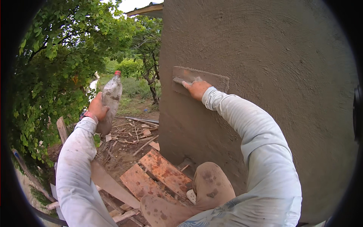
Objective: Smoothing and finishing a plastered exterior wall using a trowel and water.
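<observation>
A: Where's the plastering float [213, 78] rn? You've got it agst the grey-brown rendered wall [272, 60], nr its L edge, rt?
B: Yep. Yr R hand [199, 90] has it, fingers clamped on the handle [177, 80], arm reaching fwd. Board runs roughly horiz., sloping down slightly to the R.
A: And yr L hand [99, 108]?
B: Fingers wrapped rnd a clear plastic bottle [112, 91], well apart from the float. It's abt upright, tilted a bit, red cap [118, 72] on top, sides smeared w/ grime. Contents: can't tell.
A: That wrist?
B: Reddish band [90, 115], btwn yr hand & the pale sleeve [75, 162].
A: Below you?
B: Yr stained tan trousers [213, 181], knees bent; just beside, two rust-orange boards [166, 171] w/ a gap btwn. Past those, scattered wood scraps [130, 134] on the ground.
A: Further out?
B: Leafy branches [64, 56] on yr L, small tree [152, 89] btwn bottle & wall, roof edge [147, 10] up top.
</observation>
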A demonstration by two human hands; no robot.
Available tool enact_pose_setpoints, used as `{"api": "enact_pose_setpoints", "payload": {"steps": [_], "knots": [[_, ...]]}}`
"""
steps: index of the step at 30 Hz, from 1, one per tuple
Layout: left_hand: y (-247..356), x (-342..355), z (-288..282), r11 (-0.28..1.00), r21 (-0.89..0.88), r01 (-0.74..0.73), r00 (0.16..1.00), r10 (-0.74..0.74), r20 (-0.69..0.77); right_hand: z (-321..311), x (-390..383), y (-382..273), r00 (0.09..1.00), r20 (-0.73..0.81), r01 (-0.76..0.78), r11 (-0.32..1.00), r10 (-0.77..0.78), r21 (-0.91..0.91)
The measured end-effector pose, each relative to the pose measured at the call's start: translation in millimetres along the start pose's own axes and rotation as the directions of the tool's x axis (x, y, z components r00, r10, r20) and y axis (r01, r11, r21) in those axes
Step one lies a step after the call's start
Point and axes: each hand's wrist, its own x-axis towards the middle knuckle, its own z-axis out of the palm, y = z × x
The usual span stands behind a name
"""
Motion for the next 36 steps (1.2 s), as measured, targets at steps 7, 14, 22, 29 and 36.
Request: {"api": "enact_pose_setpoints", "payload": {"steps": [7,14,22,29,36], "knots": [[13.3,10.2,-9.5,0.998,0.067,0.004,1.000,-0.004,-0.010,-94.5,-120.8,25.9,0.941,-0.275,-0.238,0.964,0.198,-0.118],[13.5,3.7,-5.1,0.999,0.009,-0.036,0.999,0.036,-0.030,-131.2,-66.2,56.4,0.784,-0.547,-0.370,0.928,0.294,-0.031],[19.6,-0.1,-15.6,1.000,-0.002,-0.017,1.000,0.017,0.015,-107.5,6.4,25.3,0.849,-0.463,-0.294,0.956,0.255,-0.014],[14.5,7.2,-12.8,1.000,0.021,-0.018,1.000,0.018,-0.003,-81.3,34.2,0.4,0.910,-0.355,-0.228,0.974,0.215,0.006],[-5.6,14.5,-2.3,0.999,-0.008,-0.043,0.999,0.043,-0.011,-7.8,6.1,-42.9,0.993,-0.119,-0.011,1.000,0.013,0.015]]}}
